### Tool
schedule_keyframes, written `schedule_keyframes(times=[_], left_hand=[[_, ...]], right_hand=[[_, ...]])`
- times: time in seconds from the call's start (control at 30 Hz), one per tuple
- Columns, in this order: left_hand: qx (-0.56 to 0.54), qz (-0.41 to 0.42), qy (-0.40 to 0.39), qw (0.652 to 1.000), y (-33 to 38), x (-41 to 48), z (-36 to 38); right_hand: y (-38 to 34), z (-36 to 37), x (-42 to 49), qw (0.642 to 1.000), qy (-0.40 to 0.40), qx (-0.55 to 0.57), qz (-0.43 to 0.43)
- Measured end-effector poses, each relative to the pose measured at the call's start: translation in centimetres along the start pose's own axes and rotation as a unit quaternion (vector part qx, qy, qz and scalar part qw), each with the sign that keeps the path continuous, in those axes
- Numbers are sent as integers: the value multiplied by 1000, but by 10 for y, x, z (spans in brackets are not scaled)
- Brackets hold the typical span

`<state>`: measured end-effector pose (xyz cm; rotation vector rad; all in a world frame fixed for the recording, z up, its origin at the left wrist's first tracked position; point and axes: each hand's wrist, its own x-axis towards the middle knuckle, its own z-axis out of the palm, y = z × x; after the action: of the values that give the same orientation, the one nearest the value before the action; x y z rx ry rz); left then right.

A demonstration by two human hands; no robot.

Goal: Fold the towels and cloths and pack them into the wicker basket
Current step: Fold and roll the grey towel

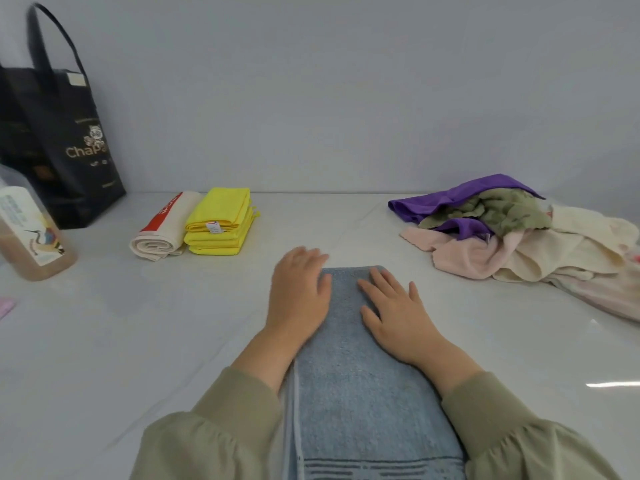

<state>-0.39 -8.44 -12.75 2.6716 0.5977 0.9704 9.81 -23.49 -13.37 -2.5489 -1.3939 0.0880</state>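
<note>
A: Now, state of hands?
B: Both flat, fingers straight: left hand (298,294) over towel (363,393) left edge, right hand (394,318) atop.
A: Towel position?
B: Folded long, on table (166,327), centre front.

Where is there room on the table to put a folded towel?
Bare table lies between the yellow stack and the unfolded pile, beyond the blue towel. More lies left of the towel, before the rolled cloth. Crowded: the right side with the pile, the far left with the black bag and container.
</note>
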Motion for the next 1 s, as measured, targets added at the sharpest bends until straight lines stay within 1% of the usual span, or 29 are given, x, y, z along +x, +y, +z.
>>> schedule_keyframes(times=[0.03,0.07,0.1,0.13,0.17,0.23,0.3,0.33,0.4,0.47,0.53,0.57,0.6,0.67,0.7,0.77,0.83,0.9,0.93,1.0], left_hand=[[32,11,-84,996,9,-6,1],[69,0,-176,982,13,-12,4],[97,-23,-251,963,14,-17,8],[107,-47,-299,947,12,-21,10],[103,-61,-315,941,9,-23,10],[84,-68,-312,944,5,-23,9],[80,-70,-309,945,4,-21,8],[83,-67,-311,945,5,-21,8],[84,-62,-312,944,6,-22,9],[56,-63,-298,951,7,-21,10],[-2,-78,-237,968,6,-20,10],[-39,-96,-192,976,4,-19,10],[-71,-123,-147,979,1,-18,10],[-116,-185,-84,972,-4,-15,8],[-130,-206,-77,967,-5,-14,6],[-146,-230,-96,957,-3,-11,5],[-188,-259,-117,940,-3,-8,3],[-286,-308,-107,901,-6,-4,1],[-333,-330,-97,878,-8,-2,-1],[-411,-346,-77,840,-10,-1,-6]], right_hand=[[1,0,0,1000,-11,-5,13],[1,1,1,999,-24,-5,22],[2,1,1,999,-34,2,28],[3,2,2,999,-35,17,35],[4,2,3,997,-24,43,52],[11,0,7,986,32,98,129],[21,-3,14,971,85,90,203],[24,-5,16,968,91,82,218],[24,-9,21,964,75,113,228],[20,-12,24,965,55,125,222],[19,-13,27,967,60,141,205],[20,-14,28,960,69,184,199],[20,-16,26,945,75,252,196],[20,-20,22,886,81,418,182],[19,-22,20,847,75,498,170],[19,-26,17,772,53,617,141],[23,-27,15,721,37,685,102],[27,-30,13,687,19,724,65],[28,-32,12,679,11,732,52],[27,-36,11,683,6,729,41]])
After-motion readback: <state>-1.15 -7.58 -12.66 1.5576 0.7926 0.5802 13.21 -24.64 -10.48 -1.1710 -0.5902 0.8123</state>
